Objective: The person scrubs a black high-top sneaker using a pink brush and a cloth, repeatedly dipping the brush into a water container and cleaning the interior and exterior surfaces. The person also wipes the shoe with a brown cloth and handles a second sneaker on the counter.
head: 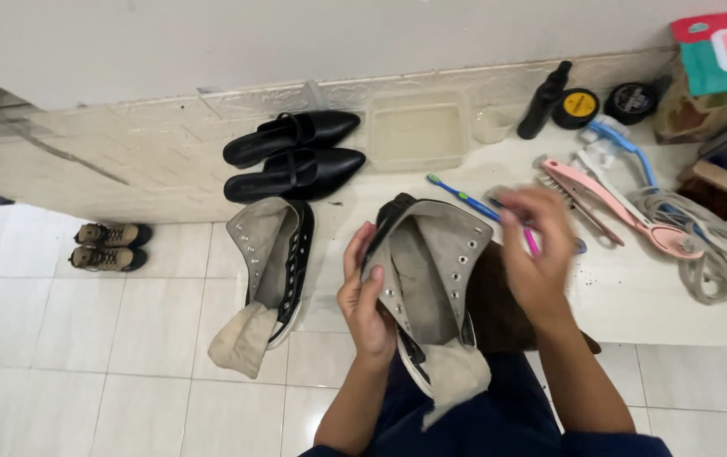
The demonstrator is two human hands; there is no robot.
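Nearest the camera, the person's dark blue trousers (473,423) are filling the bottom edge, and a black high-top sneaker (431,279) with its grey lining spread open is resting over the lap, its pale tongue hanging down toward the knees. The left hand (367,296) is gripping the sneaker's left flap, fingers curled over the black rim and thumb pressing on the lining. The right hand (537,250) is hovering just beside the right flap, blurred; its fingers seem to be pinching the handle of a pink brush (532,241), though the blur is leaving the grip uncertain. To the left, the matching second sneaker (274,262) is lying on the white tiled floor (126,338), also opened, tongue trailing out. Farther left, a pair of small tan boots (108,245) is standing well apart. Beyond the hands, a blue toothbrush (465,199) is lying on the raised ledge, with a pink long-handled brush (617,207) and a coil of grey laces (714,250) to the right. Farther back, a pair of black pointed flats (296,156) is sitting beside a clear plastic tub (418,131), and a black bottle (545,101) and two round tins (604,106) are lining the wall.
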